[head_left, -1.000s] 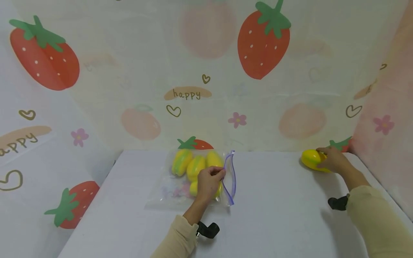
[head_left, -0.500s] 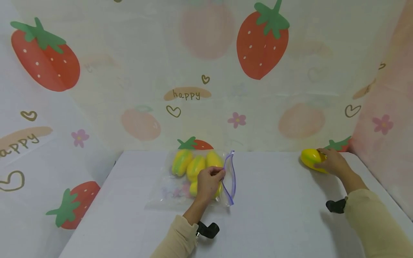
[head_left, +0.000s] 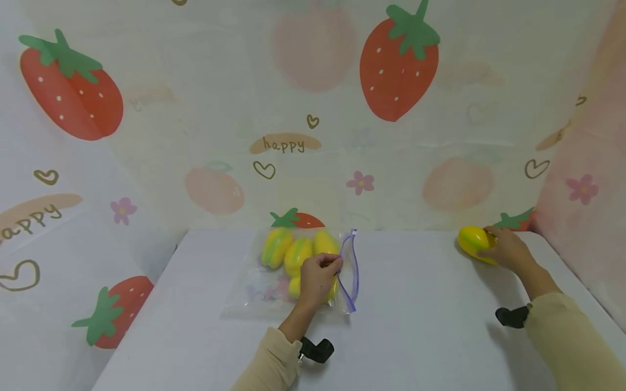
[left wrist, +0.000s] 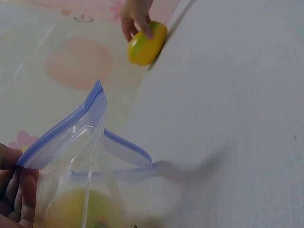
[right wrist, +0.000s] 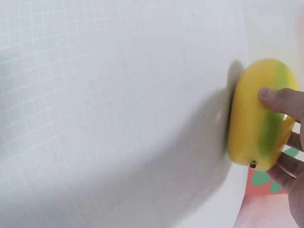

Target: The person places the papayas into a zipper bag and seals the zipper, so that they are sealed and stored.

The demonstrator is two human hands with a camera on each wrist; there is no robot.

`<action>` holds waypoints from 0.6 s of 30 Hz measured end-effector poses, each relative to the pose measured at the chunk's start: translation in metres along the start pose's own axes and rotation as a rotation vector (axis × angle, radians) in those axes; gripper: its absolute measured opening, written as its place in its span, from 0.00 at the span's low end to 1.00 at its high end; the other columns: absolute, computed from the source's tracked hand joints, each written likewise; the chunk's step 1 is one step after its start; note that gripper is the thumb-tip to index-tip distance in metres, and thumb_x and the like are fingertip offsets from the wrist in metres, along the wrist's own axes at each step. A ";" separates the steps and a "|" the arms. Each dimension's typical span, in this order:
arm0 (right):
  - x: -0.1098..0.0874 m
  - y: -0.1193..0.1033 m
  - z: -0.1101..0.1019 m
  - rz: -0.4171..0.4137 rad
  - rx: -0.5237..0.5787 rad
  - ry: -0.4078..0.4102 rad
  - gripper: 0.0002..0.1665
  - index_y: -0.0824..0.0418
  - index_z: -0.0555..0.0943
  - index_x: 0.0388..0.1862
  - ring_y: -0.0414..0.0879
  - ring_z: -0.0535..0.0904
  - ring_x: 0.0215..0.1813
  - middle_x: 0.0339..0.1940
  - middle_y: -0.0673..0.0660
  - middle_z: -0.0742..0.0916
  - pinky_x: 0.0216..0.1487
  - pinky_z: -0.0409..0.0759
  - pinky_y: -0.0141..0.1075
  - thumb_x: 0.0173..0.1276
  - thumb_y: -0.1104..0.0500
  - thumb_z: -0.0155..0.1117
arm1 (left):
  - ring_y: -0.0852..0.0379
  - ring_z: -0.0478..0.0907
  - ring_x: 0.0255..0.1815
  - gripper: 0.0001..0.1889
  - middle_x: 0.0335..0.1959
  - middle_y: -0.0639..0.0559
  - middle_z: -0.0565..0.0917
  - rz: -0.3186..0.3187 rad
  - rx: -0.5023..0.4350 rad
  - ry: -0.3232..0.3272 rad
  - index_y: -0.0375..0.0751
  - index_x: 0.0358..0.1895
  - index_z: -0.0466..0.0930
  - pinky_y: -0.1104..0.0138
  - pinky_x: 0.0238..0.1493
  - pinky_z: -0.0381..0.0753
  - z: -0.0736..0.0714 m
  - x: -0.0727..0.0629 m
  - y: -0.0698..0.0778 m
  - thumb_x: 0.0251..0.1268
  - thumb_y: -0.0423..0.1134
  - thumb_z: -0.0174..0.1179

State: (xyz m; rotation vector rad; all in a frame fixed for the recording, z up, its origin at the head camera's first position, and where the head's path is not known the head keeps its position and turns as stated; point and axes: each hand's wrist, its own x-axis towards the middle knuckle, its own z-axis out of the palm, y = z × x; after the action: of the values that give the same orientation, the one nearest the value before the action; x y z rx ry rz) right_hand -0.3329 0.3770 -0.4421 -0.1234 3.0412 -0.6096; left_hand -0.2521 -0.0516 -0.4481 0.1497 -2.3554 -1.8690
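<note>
My left hand (head_left: 317, 279) pinches the upper edge of a clear zip bag (head_left: 239, 301) lying on the table. Several yellow toy mangoes with green stripes (head_left: 298, 255) are inside; my hand covers some of them. The bag's purple zip edge (head_left: 356, 266) gapes toward the right, and the left wrist view shows the open mouth (left wrist: 61, 130) close up. Far to the right, my right hand (head_left: 511, 251) holds another yellow-and-green toy mango (head_left: 471, 240). In the right wrist view its thumb lies on the mango (right wrist: 249, 114) and other fingers curl behind, near the small brown stem end.
The white table (head_left: 411, 326) spreads between the bag and the right hand. A fruit-printed backdrop (head_left: 313, 184) rises along its back edge and both sides. Black wrist cameras (head_left: 512, 317) sit at both sleeves.
My right hand and the mango have shifted only slightly, with the thumb a little lower on the fruit. My left hand and the bag stay in place.
</note>
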 end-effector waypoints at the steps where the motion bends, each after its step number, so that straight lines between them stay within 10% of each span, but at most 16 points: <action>1: 0.000 0.001 0.001 -0.002 0.002 0.006 0.44 0.79 0.61 0.66 0.78 0.65 0.60 0.61 0.83 0.68 0.61 0.63 0.69 0.60 0.55 0.68 | 0.63 0.76 0.28 0.08 0.28 0.50 0.86 0.003 -0.002 -0.002 0.39 0.36 0.88 0.74 0.31 0.76 0.000 0.000 0.000 0.62 0.40 0.65; 18: -0.016 -0.019 0.001 -0.096 0.104 0.023 0.46 0.76 0.64 0.66 0.72 0.74 0.55 0.59 0.80 0.74 0.49 0.77 0.59 0.60 0.49 0.71 | 0.62 0.77 0.29 0.08 0.29 0.50 0.86 -0.026 -0.009 -0.005 0.40 0.37 0.88 0.74 0.33 0.78 0.000 0.002 0.000 0.62 0.41 0.65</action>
State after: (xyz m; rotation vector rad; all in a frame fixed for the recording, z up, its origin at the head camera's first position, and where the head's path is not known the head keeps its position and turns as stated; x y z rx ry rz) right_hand -0.3154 0.3605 -0.4357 -0.2617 3.0324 -0.7798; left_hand -0.2536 -0.0517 -0.4481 0.1753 -2.3595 -1.8933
